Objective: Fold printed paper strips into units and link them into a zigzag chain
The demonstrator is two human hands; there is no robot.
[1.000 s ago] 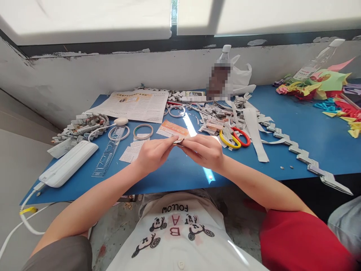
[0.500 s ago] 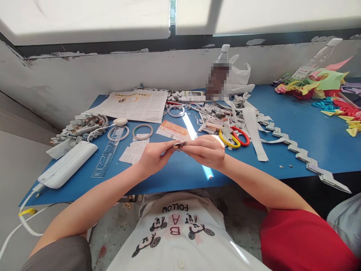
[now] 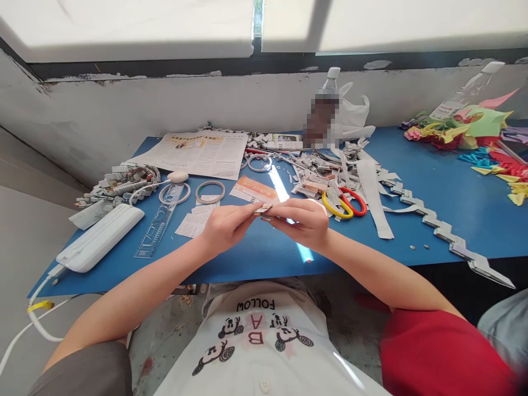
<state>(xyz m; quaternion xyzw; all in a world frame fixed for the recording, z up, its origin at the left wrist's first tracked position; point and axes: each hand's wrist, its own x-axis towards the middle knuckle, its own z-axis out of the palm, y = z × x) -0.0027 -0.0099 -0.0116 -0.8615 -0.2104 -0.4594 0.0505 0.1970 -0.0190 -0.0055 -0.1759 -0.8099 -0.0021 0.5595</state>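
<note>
Above the front part of the blue table, my left hand [image 3: 225,224] and my right hand [image 3: 303,219] meet fingertip to fingertip. Pinched between them is a small folded newspaper strip [image 3: 263,209], mostly hidden by the fingers. Just beyond the hands lies an orange and white paper piece [image 3: 254,188]. To the right of my right hand rest scissors [image 3: 347,202] with a yellow and a red handle, their blades among a heap of newspaper strips [image 3: 315,176]. Cut paper slips [image 3: 196,220] lie beside my left hand.
At left are a white lamp-like device [image 3: 101,237], a clear ruler [image 3: 159,228], tape rolls [image 3: 210,192] and folded-paper chains [image 3: 119,184]. A newspaper sheet [image 3: 202,157] lies behind. A zigzag paper chain [image 3: 443,234] runs along the right, with colourful paper flowers [image 3: 462,129] and bottles [image 3: 329,88] farther back.
The folded strip has turned slightly between my fingertips, now showing a lighter face. Both hands stay in nearly the same place; the whole view has shifted a little.
</note>
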